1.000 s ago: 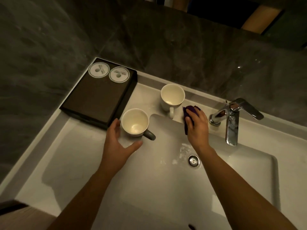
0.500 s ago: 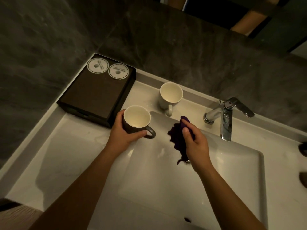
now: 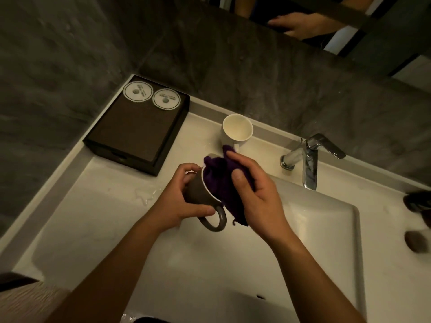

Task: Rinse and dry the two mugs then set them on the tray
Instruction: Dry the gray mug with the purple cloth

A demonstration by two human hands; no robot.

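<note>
We see a chrome faucet (image 3: 309, 159) standing behind the white sink (image 3: 314, 229), a dark stone wall (image 3: 70, 43) beyond, a small puddle (image 3: 145, 194) on the counter (image 3: 70, 206), and two blurred dark objects (image 3: 417, 244) at the right edge.

The grey mug (image 3: 198, 194) is held tilted, a purple cloth (image 3: 219, 176) stuffed in its mouth. The white mug (image 3: 235, 134) stands upright at the worktop's (image 3: 93, 194) back edge; the dark tray (image 3: 135, 134) lies in its back-left corner.

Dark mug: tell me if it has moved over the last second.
Yes. The dark mug has left its spot at the near corner of the tray; the left hand holds it tilted, farther from it, toward the sink basin.
</note>
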